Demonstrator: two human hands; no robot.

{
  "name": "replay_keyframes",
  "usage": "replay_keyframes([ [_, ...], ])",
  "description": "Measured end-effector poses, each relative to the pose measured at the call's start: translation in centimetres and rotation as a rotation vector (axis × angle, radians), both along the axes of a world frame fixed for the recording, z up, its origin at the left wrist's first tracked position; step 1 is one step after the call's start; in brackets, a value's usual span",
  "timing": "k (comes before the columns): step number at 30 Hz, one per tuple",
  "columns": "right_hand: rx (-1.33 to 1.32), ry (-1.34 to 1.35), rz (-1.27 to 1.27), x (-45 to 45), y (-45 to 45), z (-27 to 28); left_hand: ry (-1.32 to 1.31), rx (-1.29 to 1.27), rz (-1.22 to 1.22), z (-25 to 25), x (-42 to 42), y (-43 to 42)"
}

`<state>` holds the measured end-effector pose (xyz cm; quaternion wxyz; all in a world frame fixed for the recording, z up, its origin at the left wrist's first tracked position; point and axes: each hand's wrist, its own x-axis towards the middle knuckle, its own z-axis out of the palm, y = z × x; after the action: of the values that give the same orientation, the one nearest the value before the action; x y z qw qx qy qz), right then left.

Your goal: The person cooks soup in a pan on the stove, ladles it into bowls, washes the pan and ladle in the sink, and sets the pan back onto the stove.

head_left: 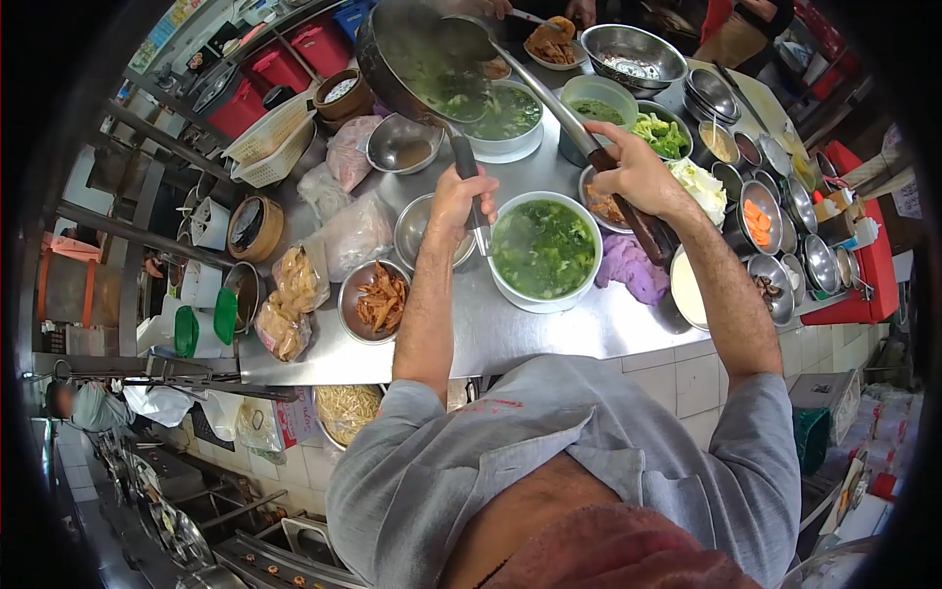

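Note:
My left hand (459, 203) is wrapped round the dark handle of a wok (381, 74), which tilts over a white bowl (518, 147) of green soup. Steam rises from the greens and broth in the wok. My right hand (636, 172) grips a long-handled ladle (557, 106), its dark scoop down inside the wok. Nearer to me, below my hands, stands a second white bowl (595, 272) filled with broth and leafy greens (546, 247). A purple cloth (633, 267) lies beside it on the right.
Fried strips (381, 299) sit in a metal bowl at the left, by plastic bags of food (294, 285). Several ingredient bowls line the right side, one with sliced carrots (757, 222). Another person's hand (583, 10) is across the steel table (481, 339).

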<state>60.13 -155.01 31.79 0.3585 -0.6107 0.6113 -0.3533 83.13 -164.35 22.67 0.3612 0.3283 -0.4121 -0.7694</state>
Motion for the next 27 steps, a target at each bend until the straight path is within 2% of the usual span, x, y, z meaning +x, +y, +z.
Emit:
replay_keyframes([
  [4, -0.004, 0.075, 0.005, 0.1, -0.8, 0.3, 0.004, -0.021, 0.001, 0.0, 0.0, 0.1],
  [6, -0.11, 0.204, 0.016, 0.5, -1.2, 0.3, -0.005, -0.014, 0.0, 0.0, -0.1, 0.0],
  [8, -0.038, 0.169, 0.037, 1.2, -0.9, 0.9, 0.002, -0.082, -0.004, -0.7, -0.2, -0.1],
  [10, 0.088, 0.288, 0.066, 1.9, 0.3, 2.2, 0.057, -0.032, -0.009, -0.5, -0.1, -0.1],
  [16, -0.086, 0.235, 0.163, 0.1, 5.2, 1.2, 0.156, 0.03, -0.018, -0.2, 0.4, -0.4],
  [18, 0.073, 0.175, 0.111, -0.3, 6.6, 3.7, 0.246, 0.05, -0.064, -0.5, 0.8, -0.5],
  [19, 0.134, 0.262, 0.102, -0.9, 6.3, 4.4, 0.25, 0.059, -0.066, -0.7, 1.0, -0.6],
  [23, 0.072, 0.437, 0.046, -0.4, 3.4, 4.5, 0.273, 0.09, -0.038, -0.4, 0.9, -0.1],
  [26, -0.087, 0.517, 0.013, -0.6, 0.7, 2.2, 0.223, 0.063, -0.03, -0.6, 0.8, 0.3],
  [27, -0.027, 0.491, 0.014, -0.6, 0.3, 2.0, 0.203, 0.059, -0.025, -0.5, 0.9, 0.4],
])
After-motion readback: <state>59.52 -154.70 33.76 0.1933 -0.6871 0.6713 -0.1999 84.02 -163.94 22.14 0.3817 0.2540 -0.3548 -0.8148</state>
